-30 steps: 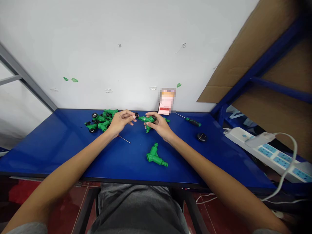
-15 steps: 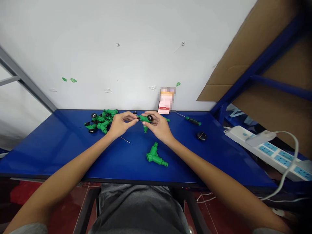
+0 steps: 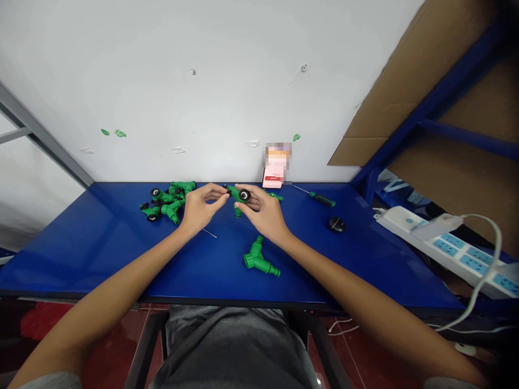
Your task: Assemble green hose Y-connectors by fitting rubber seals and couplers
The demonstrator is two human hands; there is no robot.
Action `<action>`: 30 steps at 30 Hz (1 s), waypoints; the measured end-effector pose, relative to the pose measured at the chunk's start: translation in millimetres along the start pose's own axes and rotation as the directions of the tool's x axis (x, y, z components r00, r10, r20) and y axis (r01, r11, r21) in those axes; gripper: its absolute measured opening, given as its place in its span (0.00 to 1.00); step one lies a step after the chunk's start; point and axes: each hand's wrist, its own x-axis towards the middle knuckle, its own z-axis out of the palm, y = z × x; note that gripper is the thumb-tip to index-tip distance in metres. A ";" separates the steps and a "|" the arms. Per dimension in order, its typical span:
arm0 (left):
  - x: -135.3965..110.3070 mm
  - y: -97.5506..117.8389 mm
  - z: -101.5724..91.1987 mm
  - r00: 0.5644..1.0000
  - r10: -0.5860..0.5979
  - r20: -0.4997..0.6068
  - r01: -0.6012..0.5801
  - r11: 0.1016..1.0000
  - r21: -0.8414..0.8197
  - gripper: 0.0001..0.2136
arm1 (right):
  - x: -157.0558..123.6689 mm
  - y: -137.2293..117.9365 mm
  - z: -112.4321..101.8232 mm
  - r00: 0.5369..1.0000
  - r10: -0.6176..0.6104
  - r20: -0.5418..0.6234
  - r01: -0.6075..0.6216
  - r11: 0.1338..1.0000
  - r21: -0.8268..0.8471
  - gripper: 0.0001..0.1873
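My right hand (image 3: 265,213) grips a green Y-shaped hose connector (image 3: 239,196) with a black ring end turned toward me. My left hand (image 3: 200,206) pinches at the connector's left end with thumb and fingertips; what it holds there is too small to name. Both hands hover just above the blue table (image 3: 101,243) near its back. A second green Y connector (image 3: 259,259) lies on the table in front of my hands. A pile of several green connectors with black rings (image 3: 166,200) sits left of my left hand.
A thin metal pin (image 3: 210,233) lies by my left wrist. A green-handled screwdriver (image 3: 320,200) and a black round part (image 3: 336,223) lie to the right. A white power strip (image 3: 446,246) with cable sits far right, under a blue shelf frame with cardboard (image 3: 425,97).
My right hand has turned the green connector so its black ring end faces me and shifted slightly left. My left hand has closed in on the connector's end.
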 end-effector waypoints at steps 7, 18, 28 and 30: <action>-1.0 0.7 -1.3 0.995 0.100 0.019 -0.101 0.993 0.057 0.10 | -2.6 -3.2 1.9 0.999 -0.030 -0.027 0.030 0.999 -0.027 0.24; 1.0 1.4 -7.5 0.929 0.358 0.099 -0.371 0.888 0.272 0.08 | -3.4 -1.2 2.3 0.999 -0.012 -0.037 0.013 1.000 0.010 0.23; 3.5 -2.9 -10.6 0.908 0.392 0.146 -0.418 0.861 0.291 0.09 | -2.5 -1.5 2.2 0.999 0.009 -0.037 -0.008 0.999 0.034 0.24; 3.0 -3.0 -9.8 0.912 0.388 0.136 -0.411 0.866 0.284 0.09 | -2.7 -1.5 2.1 0.999 0.013 -0.037 -0.011 0.999 0.037 0.24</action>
